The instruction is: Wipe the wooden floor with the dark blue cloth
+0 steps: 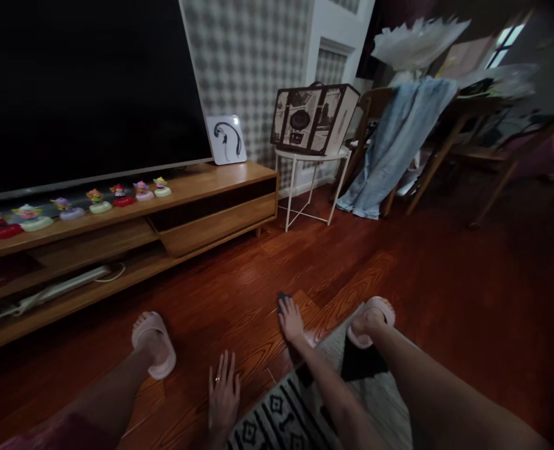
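Note:
My left hand (224, 394) lies flat on the reddish wooden floor (230, 281), fingers spread, with a ring on one finger. Nothing is in it. Farther forward, my right hand (291, 319) reaches down over a small dark grey item (282, 299). Its fingers are stretched out on top of that item, which peeks out past the fingertips and looks like a cloth, though its kind is unclear. A patterned black-and-grey rug (277, 406) lies under my right forearm. My feet, in a left pink slipper (164, 350) and a right pink slipper (359, 337), are planted on either side.
A wooden TV cabinet (221, 234) runs along the left, bearing a television (84, 87), several small figurines (99, 200) and a white box (227, 140). A patterned case (312, 119) sits on a white side table (293, 187). Jeans (394, 150) hang over a chair at the right.

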`<action>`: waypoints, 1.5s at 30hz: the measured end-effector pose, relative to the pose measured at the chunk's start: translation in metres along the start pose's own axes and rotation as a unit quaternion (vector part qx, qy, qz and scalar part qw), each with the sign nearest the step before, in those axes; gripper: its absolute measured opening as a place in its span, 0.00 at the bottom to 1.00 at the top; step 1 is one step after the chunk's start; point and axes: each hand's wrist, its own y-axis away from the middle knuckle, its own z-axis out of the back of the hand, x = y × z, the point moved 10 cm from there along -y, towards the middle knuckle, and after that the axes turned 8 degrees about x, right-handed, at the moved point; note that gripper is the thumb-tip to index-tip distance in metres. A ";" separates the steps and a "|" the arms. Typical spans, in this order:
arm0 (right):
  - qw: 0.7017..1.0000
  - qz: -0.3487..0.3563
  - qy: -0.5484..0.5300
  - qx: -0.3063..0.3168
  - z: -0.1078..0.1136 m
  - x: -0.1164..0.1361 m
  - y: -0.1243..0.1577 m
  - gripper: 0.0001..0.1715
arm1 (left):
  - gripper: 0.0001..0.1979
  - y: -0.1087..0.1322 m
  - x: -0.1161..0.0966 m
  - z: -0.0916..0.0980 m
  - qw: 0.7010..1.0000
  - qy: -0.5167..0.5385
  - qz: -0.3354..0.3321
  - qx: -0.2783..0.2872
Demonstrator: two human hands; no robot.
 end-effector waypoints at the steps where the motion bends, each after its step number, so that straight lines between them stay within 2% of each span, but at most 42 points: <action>1: 0.999 -0.048 0.002 -0.016 0.014 -0.036 -0.004 0.32 | 0.33 0.000 -0.001 0.001 1.000 0.001 -0.002 -0.004; 3: 0.991 -0.130 0.006 -0.046 0.036 -0.097 -0.003 0.33 | 0.33 0.000 -0.001 0.003 1.000 0.005 -0.003 -0.003; 5: 0.979 -0.192 0.009 -0.069 0.048 -0.138 0.006 0.35 | 0.33 0.000 -0.001 0.004 1.000 0.009 -0.003 -0.002; 7: 0.968 -0.234 0.010 -0.084 0.047 -0.149 0.016 0.35 | 0.33 0.000 -0.001 0.005 1.000 0.009 -0.002 -0.001; 8: 0.964 -0.251 0.010 -0.091 0.042 -0.144 0.021 0.36 | 0.33 0.000 0.000 0.005 1.000 0.008 -0.004 -0.001; 9: 0.961 -0.259 0.009 -0.096 0.036 -0.132 0.026 0.36 | 0.33 0.001 0.000 0.004 1.000 0.008 -0.006 0.000; 11: 0.968 -0.233 0.000 -0.092 0.014 -0.085 0.031 0.36 | 0.33 0.001 0.001 0.002 1.000 0.010 -0.007 0.006; 14: 0.996 -0.080 -0.033 -0.034 -0.034 0.019 0.039 0.35 | 0.32 0.001 0.002 -0.004 1.000 0.012 -0.002 0.014; 17: 0.995 0.075 -0.064 0.006 -0.070 0.107 0.061 0.35 | 0.31 0.002 0.003 -0.010 1.000 0.005 0.003 0.018; 19: 0.985 0.159 -0.066 0.015 -0.076 0.137 0.069 0.34 | 0.31 0.002 0.003 -0.013 1.000 -0.004 0.001 0.018; 20: 0.979 0.195 -0.061 0.021 -0.073 0.141 0.069 0.33 | 0.31 0.002 0.004 -0.014 1.000 -0.008 -0.001 0.018; 21: 0.974 0.217 -0.053 0.030 -0.067 0.138 0.064 0.32 | 0.32 0.002 0.004 -0.015 1.000 -0.013 -0.003 0.018; 23: 0.979 0.196 -0.026 0.048 -0.047 0.102 0.043 0.29 | 0.32 0.002 0.005 -0.017 1.000 -0.020 -0.007 0.014; 27: 0.999 0.007 0.015 0.029 0.012 -0.035 0.000 0.32 | 0.34 0.003 0.004 -0.014 1.000 -0.020 -0.013 -0.007; 30: 0.994 -0.103 0.028 -0.012 0.040 -0.117 0.001 0.33 | 0.34 0.003 0.002 -0.010 1.000 -0.015 -0.014 -0.015; 32: 0.982 -0.179 0.031 -0.050 0.044 -0.144 0.013 0.34 | 0.34 0.002 0.002 -0.008 1.000 -0.007 -0.007 -0.008; 33: 0.975 -0.210 0.028 -0.071 0.042 -0.146 0.020 0.34 | 0.33 0.002 0.003 -0.008 1.000 -0.001 -0.002 -0.001; 34: 0.969 -0.228 0.024 -0.088 0.037 -0.138 0.026 0.35 | 0.33 0.002 0.004 -0.008 1.000 0.005 0.003 0.007; 36: 0.971 -0.216 0.013 -0.100 0.019 -0.101 0.034 0.35 | 0.32 0.001 0.005 -0.011 1.000 0.016 0.008 0.025; 39: 0.996 -0.078 -0.009 -0.043 -0.027 -0.006 0.040 0.35 | 0.32 0.001 0.007 -0.017 0.999 0.031 0.009 0.044; 41: 1.000 0.016 -0.024 -0.007 -0.054 0.053 0.054 0.36 | 0.32 0.002 0.007 -0.018 0.998 0.034 0.009 0.043; 43: 0.995 0.098 -0.031 0.012 -0.067 0.096 0.067 0.37 | 0.31 0.002 0.007 -0.018 0.999 0.031 0.009 0.038; 45: 0.982 0.185 -0.028 0.036 -0.067 0.118 0.071 0.36 | 0.31 0.002 0.007 -0.018 0.999 0.025 0.011 0.038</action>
